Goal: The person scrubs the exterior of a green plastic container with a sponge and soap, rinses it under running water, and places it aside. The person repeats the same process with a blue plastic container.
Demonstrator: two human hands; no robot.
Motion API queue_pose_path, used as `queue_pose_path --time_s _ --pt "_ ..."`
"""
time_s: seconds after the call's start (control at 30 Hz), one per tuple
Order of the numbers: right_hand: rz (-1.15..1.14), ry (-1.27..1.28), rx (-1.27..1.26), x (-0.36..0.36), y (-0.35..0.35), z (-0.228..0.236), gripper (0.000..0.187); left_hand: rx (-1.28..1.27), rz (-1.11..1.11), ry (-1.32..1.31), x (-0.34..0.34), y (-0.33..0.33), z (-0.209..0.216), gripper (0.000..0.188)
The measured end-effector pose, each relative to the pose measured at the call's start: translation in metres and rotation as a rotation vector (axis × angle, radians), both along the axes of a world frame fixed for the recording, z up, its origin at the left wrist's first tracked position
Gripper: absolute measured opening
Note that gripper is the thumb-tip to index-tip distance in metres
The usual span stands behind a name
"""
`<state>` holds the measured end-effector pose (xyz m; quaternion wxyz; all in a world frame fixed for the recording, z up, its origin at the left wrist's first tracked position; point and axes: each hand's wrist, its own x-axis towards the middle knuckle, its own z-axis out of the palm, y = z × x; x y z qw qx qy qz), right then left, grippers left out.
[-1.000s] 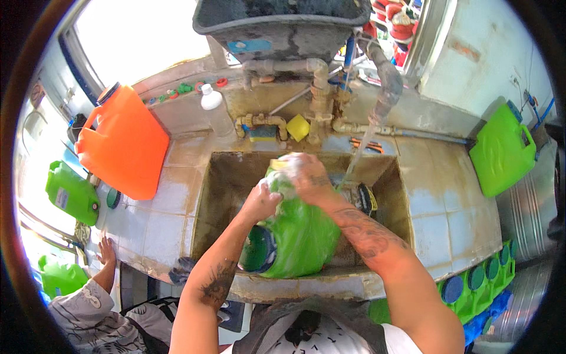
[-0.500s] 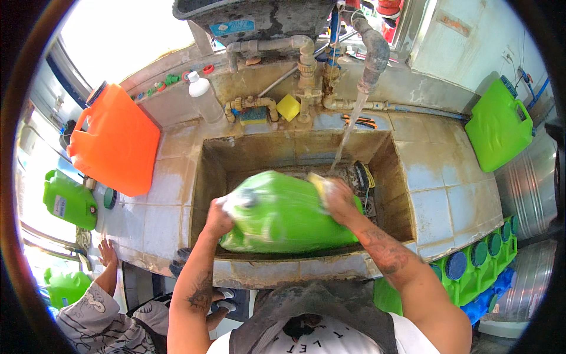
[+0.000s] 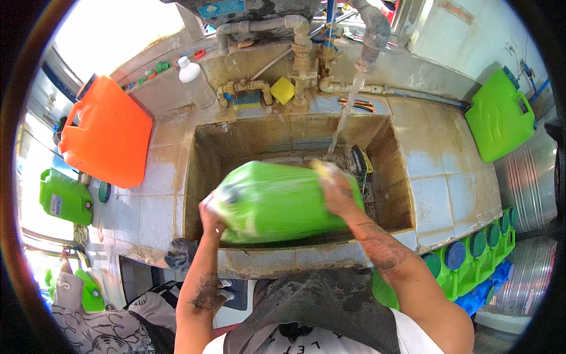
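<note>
A wet, soapy green plastic jug [image 3: 277,203] lies on its side over the concrete sink [image 3: 295,255]. My left hand [image 3: 212,218] is closed around its left end, beside a dark round part smeared by motion. On the jug's right part, my right hand [image 3: 339,192] presses a yellow sponge [image 3: 321,168], mostly hidden under the fingers and blurred. Behind the jug, water [image 3: 342,121] pours from a thick grey pipe [image 3: 372,47] into the sink. A black and yellow scrub brush [image 3: 361,160] rests inside the sink near the right wall.
An orange jug [image 3: 109,133] and a green container [image 3: 66,197] stand at left, another green jug [image 3: 501,118] at right. A clear bottle [image 3: 197,85], sponges [image 3: 282,90] and cutters [image 3: 358,105] line the back ledge. Capped green jugs [image 3: 466,268] sit low right. A co-worker's sleeve [image 3: 88,324] shows lower left.
The jug has turned slightly toward level, with both hands still on it. The co-worker's hand has left the counter edge and is now by a green jug at lower left. My view shifted slightly.
</note>
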<state>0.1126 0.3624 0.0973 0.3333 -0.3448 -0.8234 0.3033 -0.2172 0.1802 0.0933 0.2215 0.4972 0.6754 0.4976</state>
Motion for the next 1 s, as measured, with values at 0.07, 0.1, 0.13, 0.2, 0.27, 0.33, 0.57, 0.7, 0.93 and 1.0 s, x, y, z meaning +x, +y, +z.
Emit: queue_pose_path --time_s 0.07,0.1,0.13,0.2,0.27,0.33,0.57,0.7,0.93,1.0 --pt "0.131 0.060 0.129 -0.048 -0.005 0.066 0.032 -0.106 0.065 0.079 0.029 0.022 -0.015 0.025" --pt "0.198 -0.123 0.227 -0.044 -0.004 0.063 0.033 -0.105 0.040 -0.045 0.030 0.019 -0.017 0.028" --pt "0.266 -0.305 0.325 -0.033 0.001 0.058 0.033 -0.106 -0.070 0.132 0.023 0.009 -0.013 0.031" --pt "0.459 -0.727 -0.088 0.009 0.049 -0.007 0.034 -0.128 -0.142 0.100 0.011 -0.002 0.006 0.033" --pt "0.647 -0.643 -0.147 0.020 0.078 -0.042 0.029 -0.128 -0.104 0.019 -0.001 0.006 0.002 0.029" --pt "0.758 -0.489 -0.247 -0.015 0.092 -0.021 0.032 -0.068 -0.080 0.279 0.000 0.024 0.008 0.024" --pt "0.202 -0.113 -0.595 -0.092 0.090 -0.087 0.044 -0.209 -0.014 -0.225 -0.028 0.038 0.034 0.035" --pt "0.327 0.006 0.021 -0.094 -0.030 -0.046 0.039 -0.507 0.542 -0.503 -0.027 0.056 0.056 0.043" --pt "0.066 0.140 -0.540 -0.126 0.099 -0.137 0.042 -0.665 0.366 -0.138 -0.008 0.076 0.067 0.041" --pt "0.092 0.081 -0.503 -0.076 0.042 -0.159 0.045 -0.609 0.474 -0.321 -0.035 0.048 0.037 0.038"
